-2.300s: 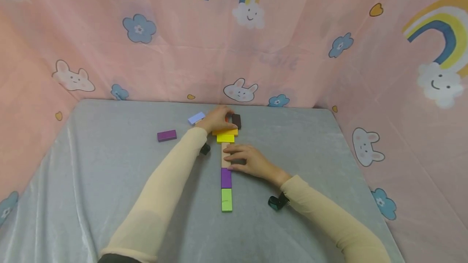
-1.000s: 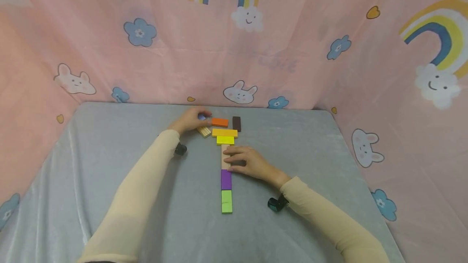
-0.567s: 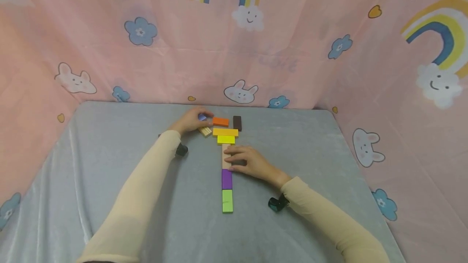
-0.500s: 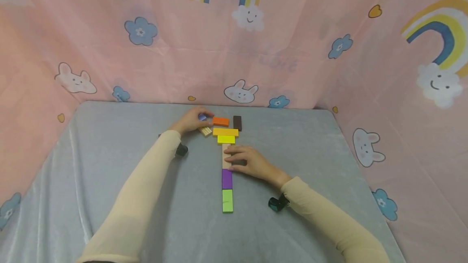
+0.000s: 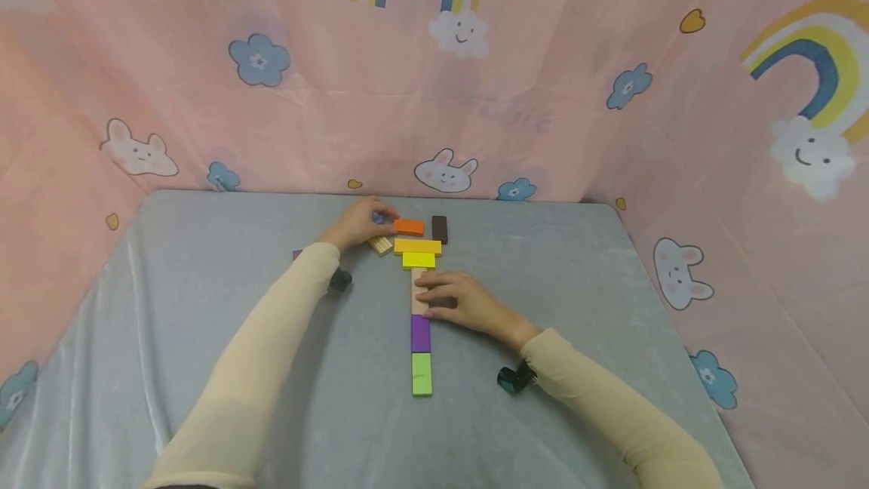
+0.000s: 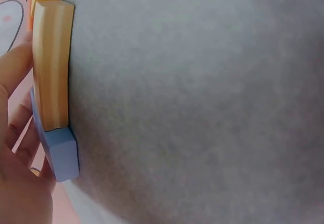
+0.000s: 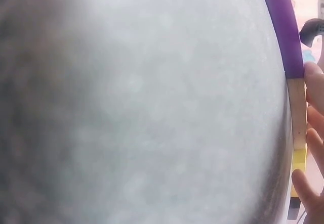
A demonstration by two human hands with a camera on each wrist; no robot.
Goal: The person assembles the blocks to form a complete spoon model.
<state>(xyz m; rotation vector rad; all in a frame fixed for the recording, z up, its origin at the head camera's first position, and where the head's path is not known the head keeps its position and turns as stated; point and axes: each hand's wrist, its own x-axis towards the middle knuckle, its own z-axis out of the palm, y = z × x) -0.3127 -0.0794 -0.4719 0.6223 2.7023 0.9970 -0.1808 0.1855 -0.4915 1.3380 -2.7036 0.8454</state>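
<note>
My left hand (image 5: 358, 222) holds a light blue wooden block (image 6: 64, 155) at the back, thumb and fingers either side of it; most of the block is hidden in the head view. A striped natural-wood block (image 6: 53, 62) lies against it. Just right of the thumb lies an orange block (image 5: 409, 227). My right hand (image 5: 475, 303) rests its loosely bent fingertips on a beige block (image 7: 298, 113). That block belongs to a straight column: green (image 5: 422, 374) nearest me, purple (image 5: 421, 333), beige, then crosswise yellow (image 5: 419, 260) and amber (image 5: 417, 247).
A dark brown block (image 5: 440, 229) stands right of the orange one. The left sleeve (image 5: 251, 368) nearly covers a dark purple block (image 5: 296, 254). Grey cloth (image 5: 570, 270) covers the table, and a pink patterned curtain (image 5: 543, 81) hangs behind and at both sides.
My left hand left the orange block, moved left to the light blue block, and has since shifted slightly right. The orange block stays behind the amber one. My right hand has kept its place.
</note>
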